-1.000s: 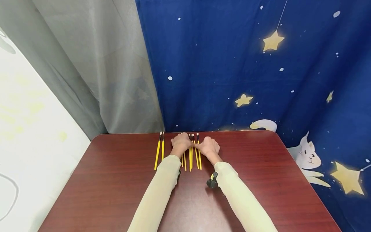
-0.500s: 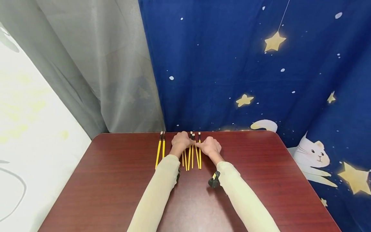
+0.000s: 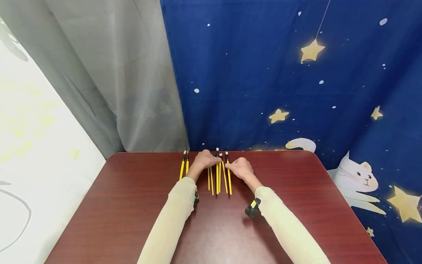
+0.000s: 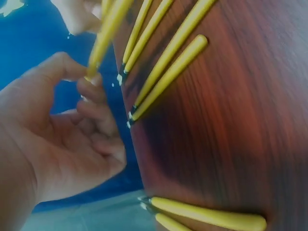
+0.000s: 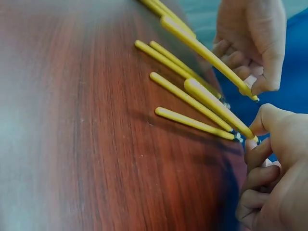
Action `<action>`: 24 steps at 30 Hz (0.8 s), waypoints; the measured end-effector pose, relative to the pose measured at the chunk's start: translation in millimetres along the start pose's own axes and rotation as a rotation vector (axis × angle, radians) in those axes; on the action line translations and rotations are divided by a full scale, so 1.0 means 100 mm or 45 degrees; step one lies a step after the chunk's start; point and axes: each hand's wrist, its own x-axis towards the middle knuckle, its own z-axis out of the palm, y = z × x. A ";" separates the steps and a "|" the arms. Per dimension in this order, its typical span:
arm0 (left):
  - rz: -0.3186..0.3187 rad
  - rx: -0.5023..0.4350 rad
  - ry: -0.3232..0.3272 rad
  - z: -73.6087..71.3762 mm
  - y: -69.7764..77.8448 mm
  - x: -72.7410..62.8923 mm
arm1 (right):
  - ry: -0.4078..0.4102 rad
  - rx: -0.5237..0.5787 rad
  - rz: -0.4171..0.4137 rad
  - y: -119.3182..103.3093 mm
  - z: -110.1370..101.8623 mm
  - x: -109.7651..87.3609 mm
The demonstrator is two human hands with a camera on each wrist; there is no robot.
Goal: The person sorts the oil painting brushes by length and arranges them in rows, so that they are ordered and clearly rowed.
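My left hand (image 3: pixel 205 159) pinches a yellow-handled paintbrush (image 4: pixel 111 26) near its bristle end, between thumb and fingers. Its handle slants up over the table in the left wrist view. To its right, my right hand (image 3: pixel 241 168) pinches another yellow paintbrush (image 5: pixel 216 107), also close to the dark ferrule. The two hands stand a little apart. Between and under them, several more paintbrushes (image 5: pixel 195 103) lie on the table, bristles toward the far edge. A couple of these lie partly behind my left hand and wrist in the head view.
Two paintbrushes (image 3: pixel 182 167) lie separately to the left, partly covered by my left sleeve. The reddish-brown table (image 3: pixel 132 220) ends just beyond the hands. Behind it hang a grey curtain (image 3: pixel 141 91) and a blue star-print curtain (image 3: pixel 247 91).
Earlier my thumbs met or nearly met; now the hands have drawn apart, the right one moving right and the left slightly left. The held brushes are farther apart.
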 end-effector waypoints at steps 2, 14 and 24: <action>0.019 -0.036 -0.031 -0.01 -0.03 0.01 | 0.003 0.029 0.003 -0.05 -0.06 -0.08; 0.210 -0.255 -0.109 -0.02 -0.24 -0.27 | -0.090 0.104 -0.074 -0.12 -0.12 -0.48; 0.308 -0.207 -0.187 0.02 -0.38 -0.61 | -0.177 0.071 -0.173 -0.10 -0.11 -0.89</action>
